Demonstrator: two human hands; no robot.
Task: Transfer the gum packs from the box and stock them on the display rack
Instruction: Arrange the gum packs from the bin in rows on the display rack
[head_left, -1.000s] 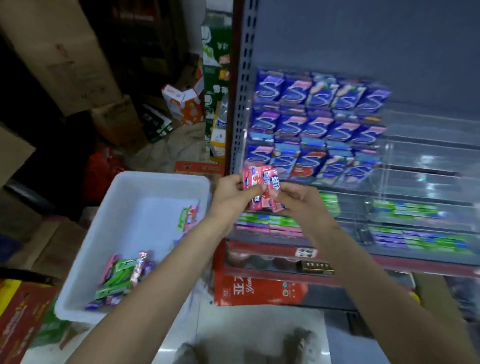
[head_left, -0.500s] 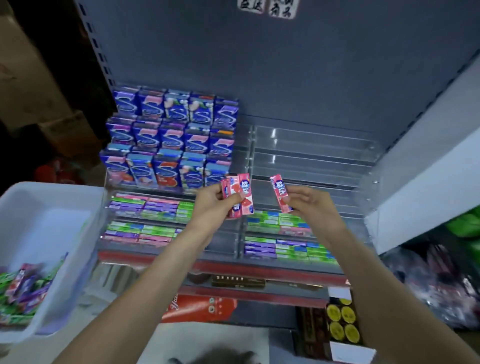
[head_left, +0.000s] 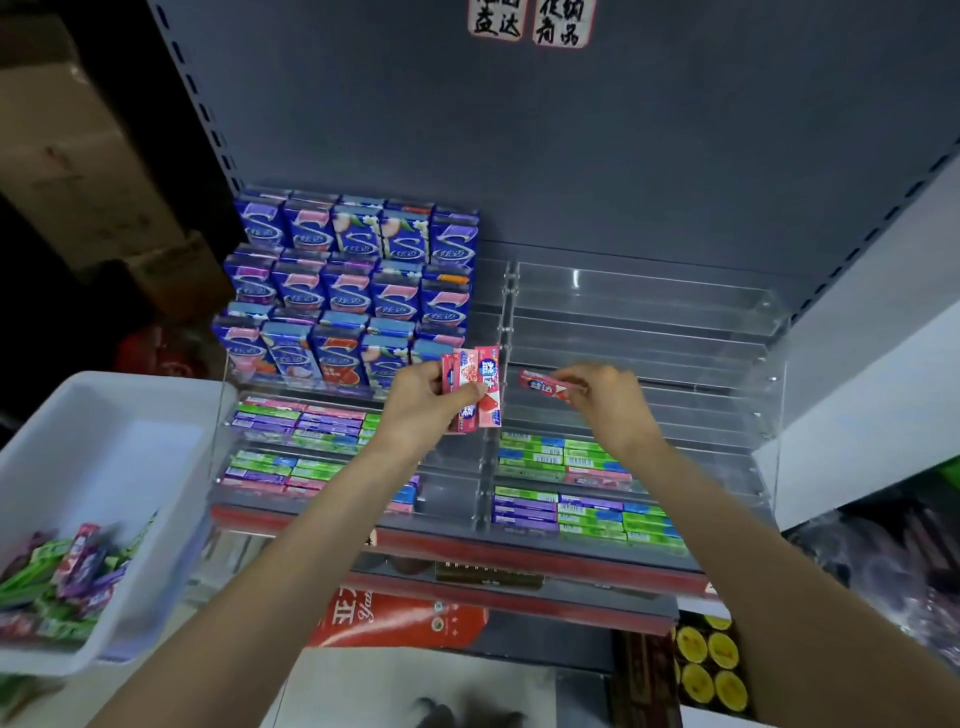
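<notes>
My left hand (head_left: 423, 405) grips a small bunch of pink gum packs (head_left: 480, 387) upright in front of the clear tiered display rack (head_left: 675, 332). My right hand (head_left: 608, 402) pinches one pink gum pack (head_left: 543, 385), turned sideways, over an unfilled tier on the rack's right half. The white box (head_left: 130, 467) at the lower left holds several green, purple and pink gum packs (head_left: 67, 577). The rack's lower tiers carry flat green, purple and pink packs (head_left: 571, 512).
Blue boxed gum (head_left: 353, 291) fills the rack's upper left tiers. The grey shelf back panel (head_left: 519, 145) rises behind. A white wall edge (head_left: 872, 395) stands at the right. Cardboard cartons (head_left: 78, 156) stack at the left. A red carton (head_left: 395, 618) and yellow tins (head_left: 711, 665) sit below.
The view swung right from the box toward the rack. My right hand drew one pink pack away from the bunch and carried it rightward, turning it sideways.
</notes>
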